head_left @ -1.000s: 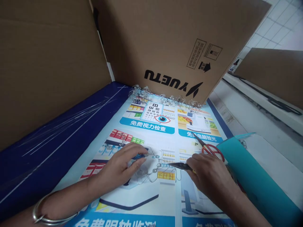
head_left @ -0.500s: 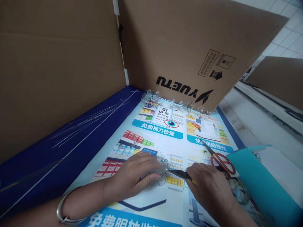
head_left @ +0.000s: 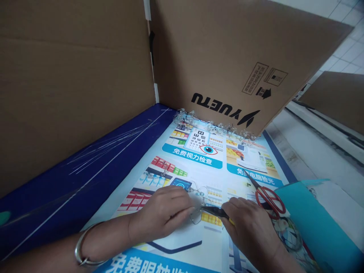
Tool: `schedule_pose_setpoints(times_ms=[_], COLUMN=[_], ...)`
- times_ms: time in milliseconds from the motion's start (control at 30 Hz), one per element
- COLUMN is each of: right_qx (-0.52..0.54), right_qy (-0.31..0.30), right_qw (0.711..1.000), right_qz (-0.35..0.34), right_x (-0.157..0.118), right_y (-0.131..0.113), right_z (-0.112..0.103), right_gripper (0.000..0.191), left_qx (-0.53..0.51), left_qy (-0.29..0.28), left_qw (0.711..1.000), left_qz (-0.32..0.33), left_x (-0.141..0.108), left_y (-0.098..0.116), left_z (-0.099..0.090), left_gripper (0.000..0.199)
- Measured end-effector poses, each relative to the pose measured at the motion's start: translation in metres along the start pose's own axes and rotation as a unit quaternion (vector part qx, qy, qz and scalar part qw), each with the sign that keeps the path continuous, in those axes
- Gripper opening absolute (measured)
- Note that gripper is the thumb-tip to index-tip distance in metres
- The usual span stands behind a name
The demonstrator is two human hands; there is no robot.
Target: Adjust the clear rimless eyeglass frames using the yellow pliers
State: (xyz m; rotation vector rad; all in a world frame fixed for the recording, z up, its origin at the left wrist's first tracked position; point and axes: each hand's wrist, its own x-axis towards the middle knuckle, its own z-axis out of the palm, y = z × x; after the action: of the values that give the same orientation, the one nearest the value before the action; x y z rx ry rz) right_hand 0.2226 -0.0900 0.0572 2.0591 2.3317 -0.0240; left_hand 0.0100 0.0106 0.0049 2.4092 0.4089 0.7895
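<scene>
My left hand, with a silver bangle on its wrist, is closed in a pinch on a small piece of thin looped wire with clear beads. My right hand is wrapped around dark-jawed pliers with a yellow handle edge showing. The jaws point left and meet the wire piece beside my left fingertips. Whether they grip the wire cannot be made out. Red-handled scissors lie just beyond my right hand, blades pointing away to the left.
A printed poster covers the blue table surface. Several wire pieces line its far edge, below a standing cardboard panel. Another cardboard panel stands at left. A teal box is at right, with a wire coil beside it.
My left fingers have drawn closer together at the wire piece. The pliers' jaws stay at about the same spot. The whole view has shifted slightly.
</scene>
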Motion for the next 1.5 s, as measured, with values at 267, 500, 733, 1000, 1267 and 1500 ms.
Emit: schedule_pose_setpoints(times_ms=[267,500,733,1000,1267,1500], right_qx=[0.054,0.132,0.196,0.385,0.373,0.357], right_qy=[0.087,0.132,0.139,-0.038,-0.014,-0.022], right_qw=[0.995,0.982,0.97,0.922,0.926,0.933], right_qz=[-0.006,-0.029,-0.029,0.0,0.052,0.051], right_x=[0.005,0.008,0.008,0.002,-0.006,-0.004], right_y=[0.004,-0.003,-0.01,-0.027,-0.034,-0.032], right_z=[0.001,0.003,0.013,0.01,0.016,0.017], right_gripper=[0.009,0.012,0.009,0.024,0.028,0.028], left_qx=[-0.433,-0.605,-0.574,-0.073,0.093,0.105], left_qy=[0.033,0.051,0.087,0.191,0.19,0.17], left_qw=[0.855,0.719,0.747,0.977,0.977,0.978], left_qz=[-0.283,-0.339,-0.325,-0.066,0.041,0.063], left_x=[0.005,0.004,0.0,0.002,-0.005,-0.007], left_y=[0.015,0.033,0.032,0.019,0.015,0.014], left_z=[0.001,0.005,0.009,-0.015,-0.01,-0.002], left_gripper=[0.026,0.025,0.023,0.013,0.017,0.021])
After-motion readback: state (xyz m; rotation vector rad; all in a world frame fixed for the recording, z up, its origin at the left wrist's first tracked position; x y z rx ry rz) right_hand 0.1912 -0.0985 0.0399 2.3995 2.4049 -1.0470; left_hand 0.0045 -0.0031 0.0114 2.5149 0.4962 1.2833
